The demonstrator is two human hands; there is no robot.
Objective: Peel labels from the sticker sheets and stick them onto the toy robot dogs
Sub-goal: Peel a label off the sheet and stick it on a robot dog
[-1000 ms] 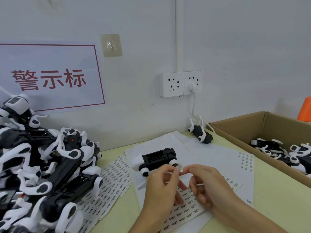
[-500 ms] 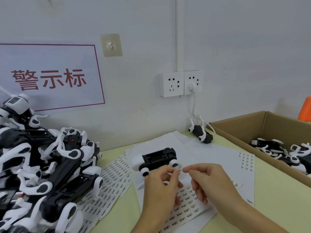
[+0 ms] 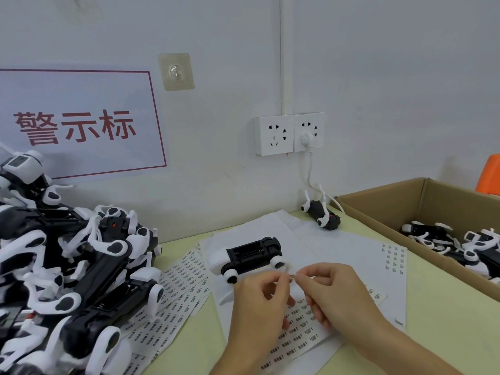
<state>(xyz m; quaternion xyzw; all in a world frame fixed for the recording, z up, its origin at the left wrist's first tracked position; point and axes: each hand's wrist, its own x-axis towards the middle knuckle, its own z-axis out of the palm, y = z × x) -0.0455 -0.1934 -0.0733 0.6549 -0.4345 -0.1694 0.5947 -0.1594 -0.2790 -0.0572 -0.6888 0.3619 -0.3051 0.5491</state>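
Toy robot dogs [image 3: 454, 244] lie in cardboard box [image 3: 378, 204].

Two hands [image 3: 259, 304] [image 3: 335, 290], two wall sockets [image 3: 273, 135] [image 3: 309, 132], one cardboard box [image 3: 378, 209], one wall sign [image 3: 78, 123]

A pale green table [image 3: 446, 320] carries sticker sheets [image 3: 176, 288], flanked by piled toy robot dogs [image 3: 67, 266] left and a cardboard box [image 3: 378, 209] right.
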